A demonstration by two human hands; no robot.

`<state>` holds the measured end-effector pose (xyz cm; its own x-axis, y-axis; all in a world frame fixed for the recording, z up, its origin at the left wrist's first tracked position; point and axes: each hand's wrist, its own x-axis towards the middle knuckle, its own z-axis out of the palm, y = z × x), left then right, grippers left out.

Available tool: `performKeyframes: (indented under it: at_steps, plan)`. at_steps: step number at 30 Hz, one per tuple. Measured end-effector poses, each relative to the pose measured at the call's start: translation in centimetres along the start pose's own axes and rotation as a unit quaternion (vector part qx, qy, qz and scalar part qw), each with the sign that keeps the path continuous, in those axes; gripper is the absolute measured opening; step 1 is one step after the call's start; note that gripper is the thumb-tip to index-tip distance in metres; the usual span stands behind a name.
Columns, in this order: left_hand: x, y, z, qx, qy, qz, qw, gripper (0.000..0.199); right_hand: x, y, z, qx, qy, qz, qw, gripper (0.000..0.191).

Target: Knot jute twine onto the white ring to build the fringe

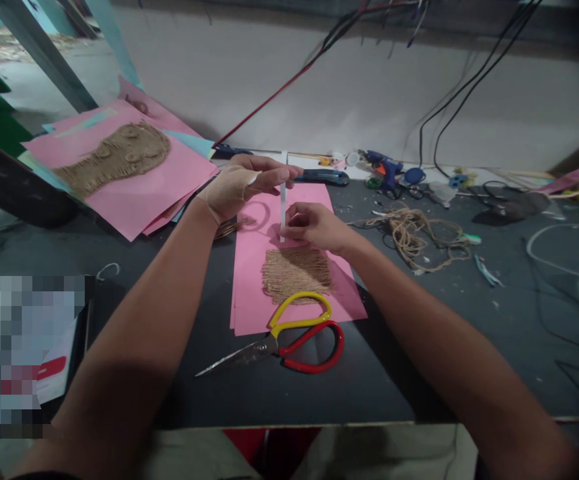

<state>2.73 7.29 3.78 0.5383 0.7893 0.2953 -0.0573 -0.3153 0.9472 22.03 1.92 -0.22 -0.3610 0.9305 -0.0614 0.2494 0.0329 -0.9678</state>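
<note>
A narrow white strip (283,207) stretches up and down between my hands, over a pink sheet (252,293). Its upper part is pinched by my left hand (249,180), which has a pale wrap or dressing on its back. Lower down, the fingertips of my right hand (314,225) close on the same strip. Just below my right hand, a patch of brown twine (296,273) lies in tight rows on the pink sheet. Scissors (269,343) with one yellow and one red handle rest at the sheet's near edge, blades pointing left.
Pink sheets (134,200) with a twine shape (119,157) are piled at the left. Loose twine (414,233) lies right of my hands. Behind them are a utility knife (324,177) and a blue glue gun (389,170). Cables (449,107) hang at the back.
</note>
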Motion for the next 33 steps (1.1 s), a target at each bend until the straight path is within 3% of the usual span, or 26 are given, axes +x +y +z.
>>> performKeyframes:
  at_steps: [9,15,21,33]
  plan:
    - [-0.1,0.1,0.1,0.007,-0.014,-0.017,1.0,0.021,0.4,1.0,-0.3,0.003,-0.018,-0.035,0.999,0.019]
    - [-0.1,-0.1,-0.1,0.013,-0.016,-0.013,1.0,0.024,0.5,1.3,-0.3,-0.019,-0.005,-0.026,0.999,0.021]
    - [-0.1,-0.3,-0.1,0.024,-0.005,-0.014,1.0,0.021,0.8,2.0,-0.3,-0.046,0.005,-0.065,0.997,0.02]
    - [-0.2,-0.1,0.0,0.027,-0.004,-0.019,0.999,0.022,0.6,1.5,0.1,-0.069,0.021,-0.052,0.996,0.023]
